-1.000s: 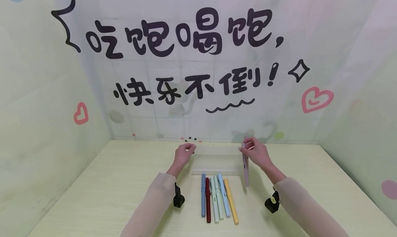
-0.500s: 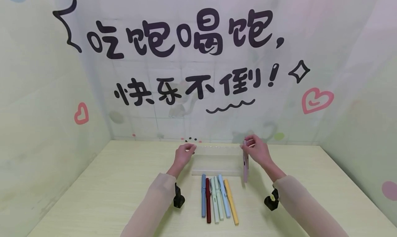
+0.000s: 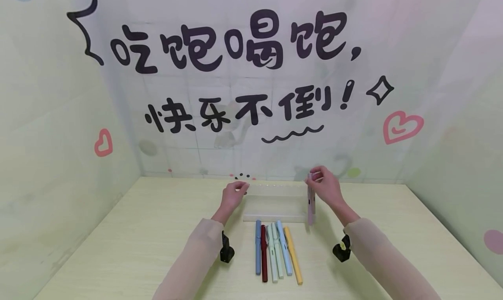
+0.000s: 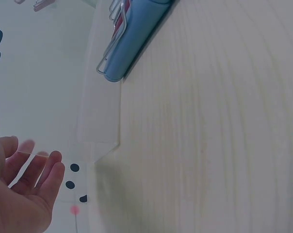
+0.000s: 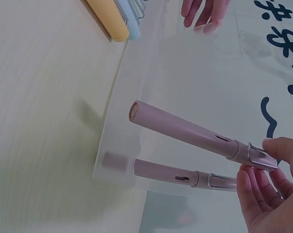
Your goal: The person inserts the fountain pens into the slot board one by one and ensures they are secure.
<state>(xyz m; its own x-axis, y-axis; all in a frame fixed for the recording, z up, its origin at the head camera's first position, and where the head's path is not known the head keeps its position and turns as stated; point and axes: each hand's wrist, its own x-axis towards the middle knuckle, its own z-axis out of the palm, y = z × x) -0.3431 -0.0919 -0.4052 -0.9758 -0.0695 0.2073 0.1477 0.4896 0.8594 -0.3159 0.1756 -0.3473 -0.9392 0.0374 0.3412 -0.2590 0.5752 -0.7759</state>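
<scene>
Right wrist view is showing a pale pink pen, slim and matte, with a flat round end, a small window in its barrel and a silver wire clip near the cap; its reflection is lying on the clear wall just below it. The pen is hanging nearly upright over the right end of a frosted transparent box, which is sitting on the table close to the back wall. Just in front of the box five more pens are lying side by side, touching or nearly so: a blue pen, a dark red pen, a mint green pen, a light blue pen and a yellow pen. To either side of that row the table is running bare out to the side walls, and the near edge is lying well apart from the pens. The right hand is pinching the pink pen at its clip end between thumb and fingertips. The left hand is resting loosely curled at the box's left end, fingertips touching its top edge, gripping nothing
</scene>
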